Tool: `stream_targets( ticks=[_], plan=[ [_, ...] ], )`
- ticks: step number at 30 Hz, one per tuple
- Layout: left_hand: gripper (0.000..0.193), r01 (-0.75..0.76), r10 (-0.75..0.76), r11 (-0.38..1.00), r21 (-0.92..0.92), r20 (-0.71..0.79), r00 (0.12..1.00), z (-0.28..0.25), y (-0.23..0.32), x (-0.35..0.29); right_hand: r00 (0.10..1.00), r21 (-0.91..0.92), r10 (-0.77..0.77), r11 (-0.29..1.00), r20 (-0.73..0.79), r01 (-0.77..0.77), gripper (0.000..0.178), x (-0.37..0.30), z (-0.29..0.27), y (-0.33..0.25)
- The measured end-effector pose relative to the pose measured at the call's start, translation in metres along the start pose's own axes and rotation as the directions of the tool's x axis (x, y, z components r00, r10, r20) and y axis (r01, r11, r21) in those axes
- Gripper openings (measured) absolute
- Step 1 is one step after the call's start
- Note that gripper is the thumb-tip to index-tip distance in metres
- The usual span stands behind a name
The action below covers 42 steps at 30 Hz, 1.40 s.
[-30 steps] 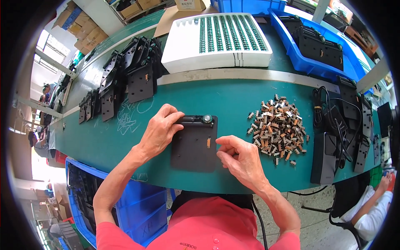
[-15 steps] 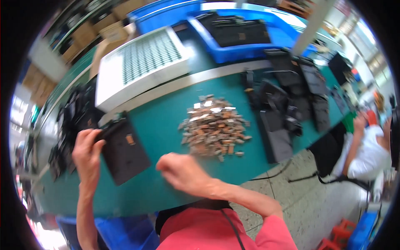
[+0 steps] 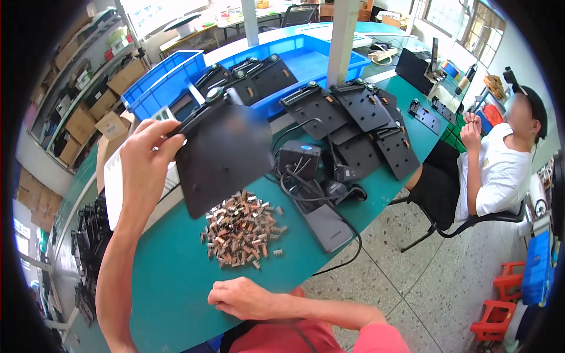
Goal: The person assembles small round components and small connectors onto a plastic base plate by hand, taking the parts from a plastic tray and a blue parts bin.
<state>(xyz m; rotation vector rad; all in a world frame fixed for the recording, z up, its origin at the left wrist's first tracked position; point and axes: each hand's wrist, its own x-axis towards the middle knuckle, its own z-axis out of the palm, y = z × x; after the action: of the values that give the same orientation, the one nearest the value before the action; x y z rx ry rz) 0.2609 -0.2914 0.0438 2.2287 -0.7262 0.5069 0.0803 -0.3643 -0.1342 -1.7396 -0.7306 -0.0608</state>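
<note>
My left hand (image 3: 143,159) is raised over the table and pinches a flat black plate (image 3: 206,176) by the thick bar along its upper edge. The plate is tilted up and hides part of what lies behind it. Below its lower corner sits a loose pile of small metal and copper-coloured parts (image 3: 241,232) on the green table (image 3: 170,270). Near the table's front edge my right hand (image 3: 242,298) is closed, with its fingers curled under. What it holds, if anything, is hidden.
More black plates (image 3: 359,120) overlap at the back right, beside a dark box with cables (image 3: 299,156). Blue bins (image 3: 315,56) stand beyond, next to a post (image 3: 340,50). A white tray (image 3: 113,182) and a row of black pieces (image 3: 91,235) are at left. A seated person (image 3: 494,147) is at right.
My left hand has lifted the plate off the table, up and to the right. My right hand has stayed low near the front edge. The view has tilted up and turned right.
</note>
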Motion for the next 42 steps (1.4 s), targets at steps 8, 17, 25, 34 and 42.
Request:
stream_targets(
  ticks=[8,17,25,34,42],
  plan=[
    [0.023,0.068,-0.063,0.996,-0.052,0.095,0.993,0.074,0.024,0.085,0.998,0.011,-0.018,1.000,-0.061,0.018,0.011,-0.004,0.006,0.006],
    [0.021,-0.096,0.097,0.995,-0.015,0.087,0.991,0.163,0.058,0.141,0.992,0.073,-0.067,0.995,-0.104,0.074,0.015,-0.001,0.010,0.011],
    [0.021,-0.109,0.103,0.992,0.065,0.085,0.991,0.224,0.068,0.164,0.992,0.093,-0.025,0.995,-0.125,0.036,0.017,-0.004,0.016,0.015],
    [0.020,-0.068,0.045,0.984,0.163,0.146,0.988,0.245,0.046,0.170,0.991,0.088,-0.033,0.995,-0.129,0.044,0.018,-0.004,0.016,0.012],
    [0.026,-0.079,0.050,0.987,0.142,0.202,0.978,0.250,0.045,0.165,0.994,0.078,-0.015,0.997,-0.112,0.024,0.018,-0.005,0.016,0.013]
  ],
)
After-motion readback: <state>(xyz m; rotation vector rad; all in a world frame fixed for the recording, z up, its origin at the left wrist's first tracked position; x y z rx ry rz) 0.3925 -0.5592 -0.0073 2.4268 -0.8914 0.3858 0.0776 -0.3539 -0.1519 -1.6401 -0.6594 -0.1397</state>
